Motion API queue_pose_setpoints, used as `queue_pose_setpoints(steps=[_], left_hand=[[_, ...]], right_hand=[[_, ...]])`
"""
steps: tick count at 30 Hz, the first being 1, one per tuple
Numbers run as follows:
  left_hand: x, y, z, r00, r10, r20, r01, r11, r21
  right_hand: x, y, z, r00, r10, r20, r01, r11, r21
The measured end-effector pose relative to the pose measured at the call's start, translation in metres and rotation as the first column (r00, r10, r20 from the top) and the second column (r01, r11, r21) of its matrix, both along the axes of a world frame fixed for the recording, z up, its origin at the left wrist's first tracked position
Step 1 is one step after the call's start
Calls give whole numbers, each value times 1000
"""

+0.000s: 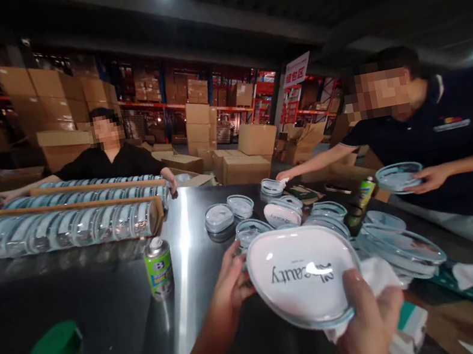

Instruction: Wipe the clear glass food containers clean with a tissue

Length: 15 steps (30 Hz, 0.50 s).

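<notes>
In front of me is an oval glass container [303,293] with "beauty" printed upside down across its white face, tilted towards me. My right hand [373,317] grips its near right edge, thumb on top, with a white cloth [380,277] bunched between palm and glass. At the opposite rim, the curled fingers of my left hand [230,285] hold the left edge; some fingertips are hidden behind it. Just beyond lie more oval glass containers [250,230], some stacked.
A green spray can [160,270] and a green round lid [57,349] stand on the metal table [127,336]. Rows of containers [67,228] fill the left side, beside one person [112,162]. Another person [453,133] at right holds a glass container [399,177]. Cardboard boxes [246,163] are behind.
</notes>
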<state>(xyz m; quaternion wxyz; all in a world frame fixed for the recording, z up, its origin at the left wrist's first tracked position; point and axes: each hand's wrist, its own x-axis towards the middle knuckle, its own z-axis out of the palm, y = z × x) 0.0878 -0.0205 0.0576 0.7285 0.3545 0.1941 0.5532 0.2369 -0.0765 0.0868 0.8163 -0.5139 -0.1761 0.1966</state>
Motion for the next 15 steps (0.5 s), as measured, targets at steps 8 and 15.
queue_pose_setpoints(steps=[8,15], left_hand=[[43,-12,-21,992,-123,-24,123,992,-2],[47,0,-9,970,121,213,-106,991,-79]], right_hand=[[10,-2,-15,947,-281,158,210,910,358],[-5,15,-28,972,-157,175,138,983,120]])
